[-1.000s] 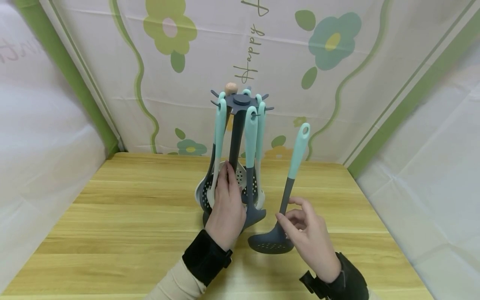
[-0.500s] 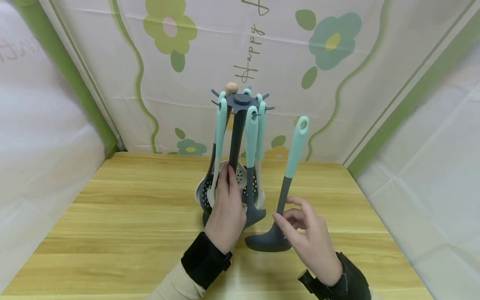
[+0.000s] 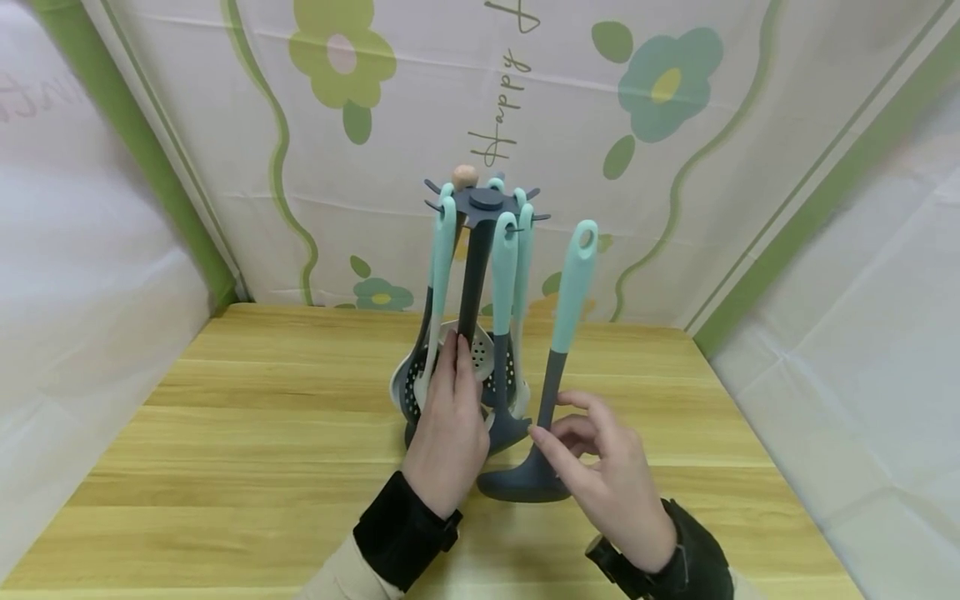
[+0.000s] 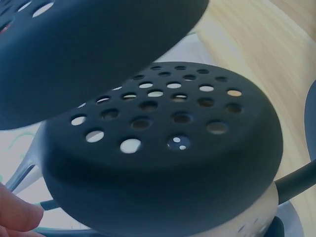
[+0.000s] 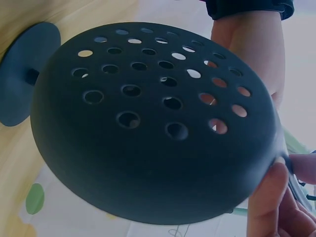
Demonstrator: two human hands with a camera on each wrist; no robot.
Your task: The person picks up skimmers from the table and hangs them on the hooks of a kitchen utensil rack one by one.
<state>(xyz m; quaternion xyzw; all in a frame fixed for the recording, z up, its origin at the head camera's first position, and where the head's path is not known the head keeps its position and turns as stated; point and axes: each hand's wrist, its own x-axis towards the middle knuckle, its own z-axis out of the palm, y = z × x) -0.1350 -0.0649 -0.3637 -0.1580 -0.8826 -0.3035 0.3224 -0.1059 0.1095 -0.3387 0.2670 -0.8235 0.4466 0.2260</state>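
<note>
My right hand (image 3: 607, 475) pinches the grey shaft of a skimmer (image 3: 572, 300) with a turquoise handle, low down near its head. It stands upright, handle up, just right of a dark utensil stand (image 3: 474, 283). In the right wrist view the skimmer's round, perforated head (image 5: 143, 163) fills the middle, with fingertips at its edge. My left hand (image 3: 450, 433) holds the stand's pole, its thumb hidden in the head view. Several turquoise-handled utensils hang round the stand, among them a dark-headed ladle (image 3: 504, 333) in front. A perforated dark head (image 4: 163, 168) is close in the left wrist view.
A wooden tabletop (image 3: 225, 450) lies beneath everything. Behind it hangs a white cloth (image 3: 420, 108) with printed flowers, and white cloth sides rise at left and right. Short hooks (image 3: 532, 193) stick out round the stand's top, beside a round wooden handle end (image 3: 465, 176).
My right hand has brought the skimmer left and nearer the stand, its handle end rising. The skimmer's head has tipped so its holes no longer show in the head view. My left hand stays on the pole.
</note>
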